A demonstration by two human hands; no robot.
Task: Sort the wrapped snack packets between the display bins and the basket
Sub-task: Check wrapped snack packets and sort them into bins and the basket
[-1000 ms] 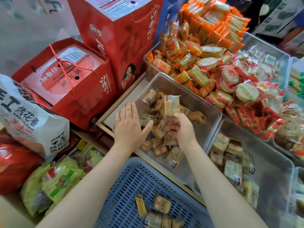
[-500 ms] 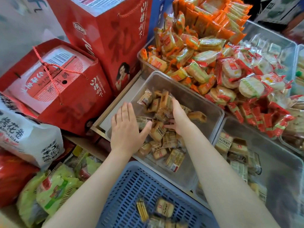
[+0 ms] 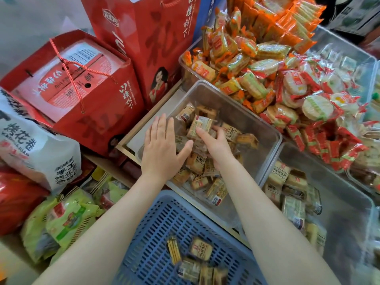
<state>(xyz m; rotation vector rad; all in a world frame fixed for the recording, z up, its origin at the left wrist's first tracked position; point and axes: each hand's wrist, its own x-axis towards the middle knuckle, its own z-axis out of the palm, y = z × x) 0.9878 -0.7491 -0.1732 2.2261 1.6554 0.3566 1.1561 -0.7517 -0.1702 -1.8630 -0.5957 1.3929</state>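
Clear plastic bin (image 3: 242, 118) at centre holds the brown wrapped packets (image 3: 197, 161) in a loose heap, most toward its near-left side. Left hand (image 3: 162, 149) lies flat, fingers straight and together, thumb out, on the left edge of that heap; it grips nothing. Right hand (image 3: 216, 145) is in the heap with fingers curled; a tan packet (image 3: 200, 125) stands at its fingertips, and I judge it pinched, though the contact is partly masked by the finger. Blue basket (image 3: 156, 233) sits near, just below the bin, with only a few packets (image 3: 200, 250) at its near end, one of them a thin striped kind. Second clear bin (image 3: 349, 212) to the right holds similar pale packets (image 3: 287, 190) along its left wall, rest bare. Far bins are heaped with orange packets (image 3: 242, 64) and red round-cracker packets (image 3: 308, 99). Progress, as a judgement: early to middle; the centre heap is still large, the basket is nearly bare, so most of the sorting is left. Which direction the packets travel cannot be read from one moment. Hard to read: basket's near edge is cut off, both forearms cover part of the basket and bin, packet labels are too blurred to tell varieties apart, far right bins run out of view.
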